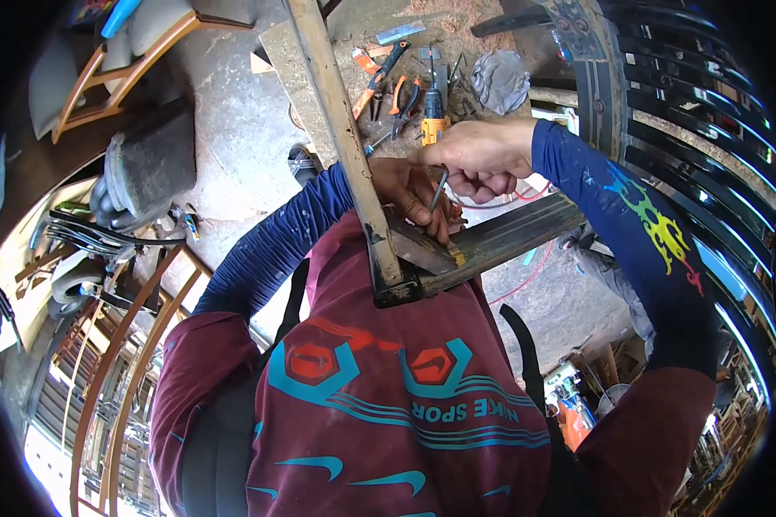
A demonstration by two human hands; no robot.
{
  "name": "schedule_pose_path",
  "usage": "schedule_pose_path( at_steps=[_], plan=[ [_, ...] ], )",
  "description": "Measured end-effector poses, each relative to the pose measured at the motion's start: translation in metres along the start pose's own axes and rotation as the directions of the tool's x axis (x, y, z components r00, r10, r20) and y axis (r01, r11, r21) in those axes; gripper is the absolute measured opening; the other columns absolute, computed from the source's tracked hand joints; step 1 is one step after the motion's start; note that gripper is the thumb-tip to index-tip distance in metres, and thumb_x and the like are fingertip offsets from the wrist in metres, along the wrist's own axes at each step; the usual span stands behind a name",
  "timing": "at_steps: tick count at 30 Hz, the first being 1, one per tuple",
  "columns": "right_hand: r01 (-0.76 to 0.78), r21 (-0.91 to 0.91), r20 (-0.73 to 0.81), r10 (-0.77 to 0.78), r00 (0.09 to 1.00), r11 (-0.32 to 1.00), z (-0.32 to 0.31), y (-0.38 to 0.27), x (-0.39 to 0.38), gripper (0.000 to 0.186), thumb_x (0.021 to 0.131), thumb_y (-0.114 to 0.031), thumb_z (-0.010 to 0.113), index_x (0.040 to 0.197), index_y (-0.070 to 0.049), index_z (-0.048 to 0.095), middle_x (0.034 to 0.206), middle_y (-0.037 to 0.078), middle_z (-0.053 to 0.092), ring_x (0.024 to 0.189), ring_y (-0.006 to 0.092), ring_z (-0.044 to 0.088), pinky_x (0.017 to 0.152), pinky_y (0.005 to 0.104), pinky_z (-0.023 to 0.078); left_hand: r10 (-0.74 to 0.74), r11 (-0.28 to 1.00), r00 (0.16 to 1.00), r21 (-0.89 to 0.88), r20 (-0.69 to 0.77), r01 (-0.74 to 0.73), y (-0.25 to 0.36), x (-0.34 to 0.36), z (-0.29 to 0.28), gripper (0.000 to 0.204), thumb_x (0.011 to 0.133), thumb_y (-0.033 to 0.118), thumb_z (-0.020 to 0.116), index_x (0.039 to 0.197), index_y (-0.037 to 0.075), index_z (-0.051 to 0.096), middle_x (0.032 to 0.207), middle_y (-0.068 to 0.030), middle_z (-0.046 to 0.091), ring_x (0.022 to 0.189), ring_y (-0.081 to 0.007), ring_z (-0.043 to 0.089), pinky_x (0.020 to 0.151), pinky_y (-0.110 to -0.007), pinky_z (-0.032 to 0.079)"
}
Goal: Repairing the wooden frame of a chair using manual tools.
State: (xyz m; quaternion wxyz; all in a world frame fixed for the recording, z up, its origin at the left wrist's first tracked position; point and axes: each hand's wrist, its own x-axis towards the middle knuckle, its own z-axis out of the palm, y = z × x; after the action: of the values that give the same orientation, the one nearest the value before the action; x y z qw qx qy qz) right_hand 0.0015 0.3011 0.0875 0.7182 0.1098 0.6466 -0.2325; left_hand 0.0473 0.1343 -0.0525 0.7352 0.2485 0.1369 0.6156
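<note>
A bent metal rod that looks like a hex key (438,189) stands over the corner of a dark wooden frame (517,228). My left hand (403,191) is closed, thumb and fingers pinched around the rod's lower end, near a diagonal corner block (422,250). My right hand (483,155) is curled into a fist at the rod's upper bend, seemingly gripping it; its fingertips are partly hidden. A pale wooden rail (341,121) rises from the same corner, passing in front of my left wrist. The frame corner rests against my body.
Beyond my hands lie a yellow power drill (434,116), orange-handled pliers (405,103), a handsaw (379,82) and a crumpled grey cloth (500,82). Dark slatted furniture (690,112) stands at right. Chair frames (134,73) and a dark bin (151,159) are at left.
</note>
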Motion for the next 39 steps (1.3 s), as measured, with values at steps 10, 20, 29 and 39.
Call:
schedule_pose_path(
  at_steps=[10, 20, 29, 39],
  plan=[
    [-0.217, 0.202, 0.295, 0.151, 0.943, 0.955, -0.016, -0.008, 0.006, 0.035, 0.09, -0.033, 0.063, 0.068, -0.008, 0.051, 0.056, -0.004, 0.041, 0.042, 0.0029, 0.034, 0.032, 0.0202, 0.024, 0.103, 0.979, 0.994, 0.176, 0.023, -0.106, -0.001, 0.002, -0.004, 0.031, 0.092, 0.018, 0.077, 0.114, -0.003, 0.074, 0.116, -0.014, 0.074, 0.117, -0.0217, 0.065, 0.105, -0.035, 0.047],
    [-0.059, -0.241, -0.048, 0.048, 0.998, 0.969, -0.028, -0.02, -0.031, 0.072, 0.097, -0.066, 0.056, 0.089, 0.005, 0.069, 0.06, 0.006, 0.061, 0.043, 0.0132, 0.057, 0.037, 0.0284, 0.042, 0.089, 0.959, 0.992, 0.26, 0.094, -0.111, 0.005, 0.002, -0.004, 0.035, 0.101, 0.027, 0.067, 0.123, 0.001, 0.072, 0.119, -0.0082, 0.072, 0.111, -0.0161, 0.064, 0.1, -0.031, 0.048],
    [0.246, -0.689, 0.088, -0.258, 0.962, 0.682, -0.002, -0.022, -0.018, 0.037, 0.095, -0.032, 0.069, 0.094, 0.005, 0.067, 0.08, 0.019, 0.07, 0.078, 0.0349, 0.07, 0.072, 0.0441, 0.055, 0.112, 0.981, 0.99, 0.147, 0.089, -0.124, -0.003, 0.005, -0.008, 0.03, 0.1, 0.023, 0.068, 0.117, 0.0, 0.075, 0.117, -0.0093, 0.075, 0.108, -0.0156, 0.066, 0.098, -0.03, 0.048],
    [0.379, -0.829, 0.14, -0.504, 0.852, 0.41, -0.001, 0.003, -0.019, 0.036, 0.095, -0.034, 0.066, 0.082, 0.0, 0.071, 0.076, 0.022, 0.069, 0.075, 0.0379, 0.069, 0.068, 0.0482, 0.053, 0.221, 0.97, 0.967, 0.075, 0.126, -0.231, -0.01, 0.001, -0.004, 0.021, 0.098, 0.017, 0.069, 0.104, -0.002, 0.076, 0.121, -0.0143, 0.073, 0.122, -0.0239, 0.062, 0.106, -0.037, 0.046]
  ],
)
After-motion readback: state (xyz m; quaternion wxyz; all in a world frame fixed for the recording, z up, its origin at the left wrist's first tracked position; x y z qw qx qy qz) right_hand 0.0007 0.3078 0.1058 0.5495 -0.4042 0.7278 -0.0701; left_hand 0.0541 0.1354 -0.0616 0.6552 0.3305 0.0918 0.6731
